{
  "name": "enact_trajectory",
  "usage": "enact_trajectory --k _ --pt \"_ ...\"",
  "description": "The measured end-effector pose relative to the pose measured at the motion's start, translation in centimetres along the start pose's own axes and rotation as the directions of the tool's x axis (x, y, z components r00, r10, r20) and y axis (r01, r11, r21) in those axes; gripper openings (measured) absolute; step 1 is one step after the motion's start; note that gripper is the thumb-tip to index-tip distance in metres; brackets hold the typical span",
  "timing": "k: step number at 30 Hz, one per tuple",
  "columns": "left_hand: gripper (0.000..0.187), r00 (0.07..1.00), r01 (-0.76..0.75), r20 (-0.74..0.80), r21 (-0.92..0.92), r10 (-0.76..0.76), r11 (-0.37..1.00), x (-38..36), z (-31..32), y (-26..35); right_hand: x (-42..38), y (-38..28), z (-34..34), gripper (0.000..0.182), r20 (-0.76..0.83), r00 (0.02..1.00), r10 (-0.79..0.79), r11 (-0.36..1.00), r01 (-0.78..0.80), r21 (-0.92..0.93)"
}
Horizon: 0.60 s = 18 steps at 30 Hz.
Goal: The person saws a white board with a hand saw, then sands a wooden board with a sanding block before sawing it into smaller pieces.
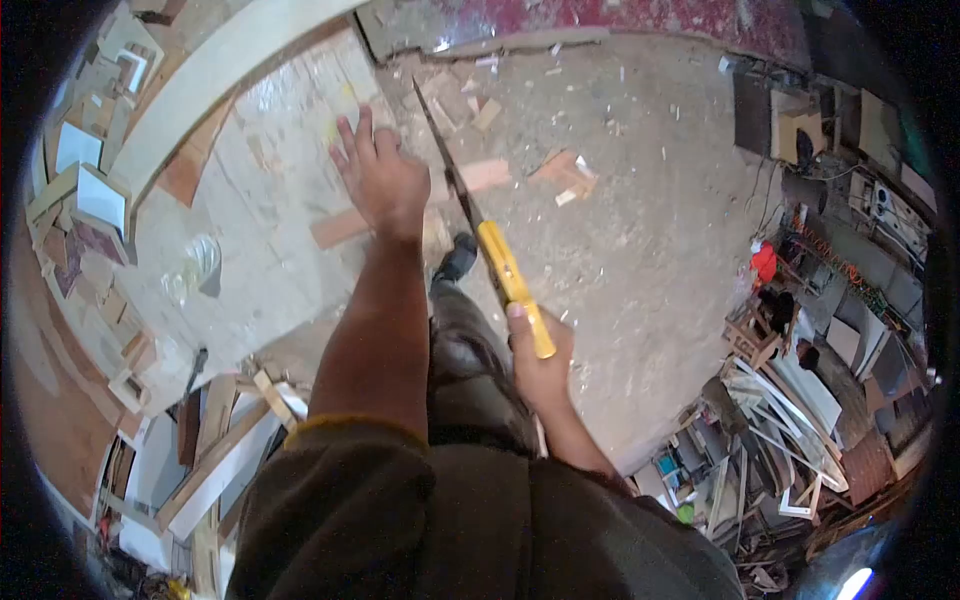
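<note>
My right hand is wrapped around the yellow handle of a handsaw. The saw's dark, narrow blade is seen nearly edge-on and points up and away to the left. My left hand is to the left of the blade, fingers stretched and somewhat apart, with nothing in them. Beneath its wrist runs a reddish wooden plank, which passes behind the blade and ends to the right of it. Whether the left hand touches the plank or the pale worktable cannot be made out.
A long curved pale board lies along the table's far left, near small wooden frames. Wood scraps litter the concrete floor. Offcuts lean at lower left; a pile of boards and frames fills the right.
</note>
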<state>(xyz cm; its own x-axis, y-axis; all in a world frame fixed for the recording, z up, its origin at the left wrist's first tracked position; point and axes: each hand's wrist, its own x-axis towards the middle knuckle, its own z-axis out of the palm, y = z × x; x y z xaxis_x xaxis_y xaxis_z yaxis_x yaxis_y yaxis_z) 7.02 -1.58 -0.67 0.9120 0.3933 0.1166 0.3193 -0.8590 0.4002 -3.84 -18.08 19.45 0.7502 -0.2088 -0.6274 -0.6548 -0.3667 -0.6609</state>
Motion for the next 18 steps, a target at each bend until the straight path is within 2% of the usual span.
enact_trajectory --k 1,3,5,7,8,13,18 --pt "0.013 1.0 -0.012 0.014 -0.003 0.012 1.0 -0.7 -0.2 0.0 -1.2 0.3 -0.6 0.035 0.006 1.0 0.026 1.0 -0.026 0.003" --pt "0.013 0.999 -0.037 -0.01 0.0 0.037 0.999 0.2 0.0 0.2 -1.4 -0.3 -1.1 0.039 0.04 0.997 -0.073 0.997 0.072 0.013" --pt "0.013 0.999 -0.002 0.043 0.045 0.0 0.999 0.3 -0.1 0.5 -0.1 -0.3 -0.5 0.041 0.032 0.999 -0.039 0.997 0.036 0.072" --pt "0.013 0.999 0.0 0.051 0.038 -0.002 0.999 -0.1 -0.4 0.4 1.0 -0.7 0.6 0.041 0.071 0.993 0.099 0.976 -0.11 0.187" --pt "0.013 0.999 0.001 0.036 0.024 -0.002 1.0 0.2 -0.2 0.7 1.3 -0.5 1.0 0.046 0.033 0.999 0.038 0.993 -0.041 0.112" --pt "0.013 0.999 -0.035 0.008 0.033 0.035 0.999 0.7 0.1 0.6 0.7 0.2 0.2 0.044 0.058 0.998 0.04 0.987 -0.048 0.155" --pt "0.011 1.0 -0.024 -0.001 0.027 0.024 0.999 0.4 -0.5 0.8 0.8 -0.3 0.3 0.039 -0.023 0.994 -0.106 0.994 0.107 0.015"
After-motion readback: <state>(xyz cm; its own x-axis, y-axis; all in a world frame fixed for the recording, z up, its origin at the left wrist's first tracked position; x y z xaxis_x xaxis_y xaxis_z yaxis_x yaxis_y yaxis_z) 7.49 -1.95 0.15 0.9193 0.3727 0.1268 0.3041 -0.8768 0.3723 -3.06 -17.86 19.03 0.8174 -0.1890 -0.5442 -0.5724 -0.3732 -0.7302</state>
